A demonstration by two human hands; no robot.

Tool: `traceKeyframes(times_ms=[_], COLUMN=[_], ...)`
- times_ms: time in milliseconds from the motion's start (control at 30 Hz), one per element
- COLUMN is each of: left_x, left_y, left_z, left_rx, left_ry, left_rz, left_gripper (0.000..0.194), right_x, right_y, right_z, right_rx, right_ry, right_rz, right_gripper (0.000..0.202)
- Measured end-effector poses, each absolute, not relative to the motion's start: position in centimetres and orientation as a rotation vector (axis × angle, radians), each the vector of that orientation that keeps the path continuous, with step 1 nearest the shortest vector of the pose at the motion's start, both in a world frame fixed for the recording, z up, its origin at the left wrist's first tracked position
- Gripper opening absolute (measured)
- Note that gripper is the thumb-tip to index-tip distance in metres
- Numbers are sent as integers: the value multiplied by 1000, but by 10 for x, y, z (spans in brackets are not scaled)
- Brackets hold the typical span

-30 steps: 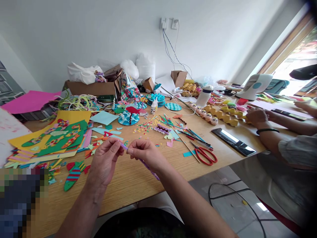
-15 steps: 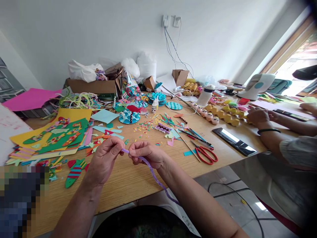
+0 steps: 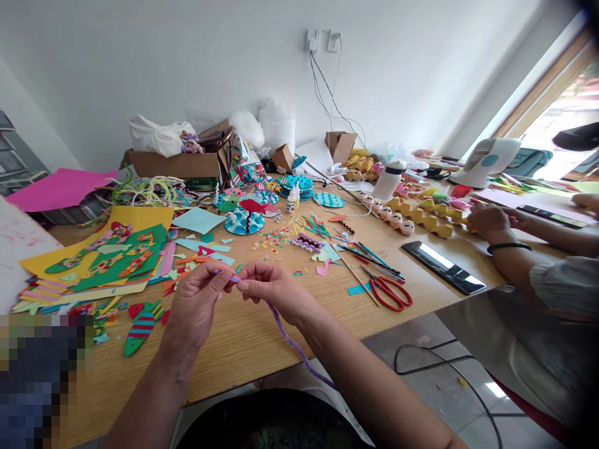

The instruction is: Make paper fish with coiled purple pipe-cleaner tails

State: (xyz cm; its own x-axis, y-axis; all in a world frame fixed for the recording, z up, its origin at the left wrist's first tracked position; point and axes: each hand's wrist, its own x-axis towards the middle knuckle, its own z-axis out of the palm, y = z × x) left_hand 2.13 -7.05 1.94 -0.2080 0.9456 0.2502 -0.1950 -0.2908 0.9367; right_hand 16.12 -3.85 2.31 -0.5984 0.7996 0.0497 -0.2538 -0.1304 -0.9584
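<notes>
A fuzzy purple pipe cleaner (image 3: 299, 350) runs from between my fingertips down past my right wrist, its long end hanging beyond the table edge. My left hand (image 3: 199, 305) pinches its short end, and a bit of purple shows above the thumb. Close beside it, my right hand (image 3: 269, 288) grips the same strip between thumb and fingers. Both hands are raised over the near part of the wooden table (image 3: 243, 349). Wavy purple and brown pieces (image 3: 307, 243) lie beyond my right hand.
Red-handled scissors (image 3: 390, 293), pencils and a phone (image 3: 442, 267) lie to the right. Green paper fish (image 3: 140, 327) and coloured paper (image 3: 140, 218) are at the left. Another person's hands (image 3: 489, 221) work at the far right.
My hands have come closer together, the right one moving slightly left. A purple end now shows above my left thumb, and less of the strip spans the gap.
</notes>
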Motion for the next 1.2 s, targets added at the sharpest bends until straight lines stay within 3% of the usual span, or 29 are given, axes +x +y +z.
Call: traceKeyframes(times_ms=[167,500,933,1200], left_x=[21,17,17,13], left_y=[-69,-71,-68,-67], left_z=[17,23,25,26], left_rx=[1101,1143,965,995], left_ry=[1030,1095,962,986], left_rz=[1638,1572,1616,1729], left_gripper=[14,17,14,11], right_x=[160,167,163,164], right_y=[-46,-48,-45,-41], right_z=[24,29,33,25], right_rx=[-810,-744,-671,-869], right_ry=[-1789,-2272,-2128,-1921], right_rz=[1013,501,704,975], right_gripper=[9,23,13,5])
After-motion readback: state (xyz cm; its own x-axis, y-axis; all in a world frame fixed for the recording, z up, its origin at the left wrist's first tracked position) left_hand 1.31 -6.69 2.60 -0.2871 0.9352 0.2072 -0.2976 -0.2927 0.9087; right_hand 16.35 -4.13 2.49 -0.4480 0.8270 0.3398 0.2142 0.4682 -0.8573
